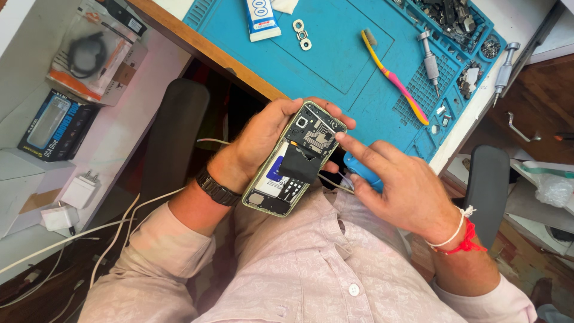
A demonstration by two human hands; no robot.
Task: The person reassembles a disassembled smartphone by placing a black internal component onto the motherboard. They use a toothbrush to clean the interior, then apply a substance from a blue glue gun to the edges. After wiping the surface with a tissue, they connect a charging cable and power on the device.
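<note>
My left hand [263, 134] grips an opened smartphone [296, 158] with its back cover off, so the circuit board, the battery and a black patch in the middle are exposed. My right hand [397, 185] reaches over from the right. Its forefinger tip touches the phone's upper right edge beside the board. A blue tool [362, 173] sits tucked under the right hand's fingers. A black watch is on my left wrist, and red and white threads circle my right wrist.
A blue work mat [335, 60] on the desk carries a yellow-pink toothbrush [394, 78], a glue tube [262, 19], small metal rings [302, 34], a screwdriver [430, 63] and trays of small parts [454, 18]. Boxes [57, 125], chargers [78, 191] and white cables [113, 230] lie on the left.
</note>
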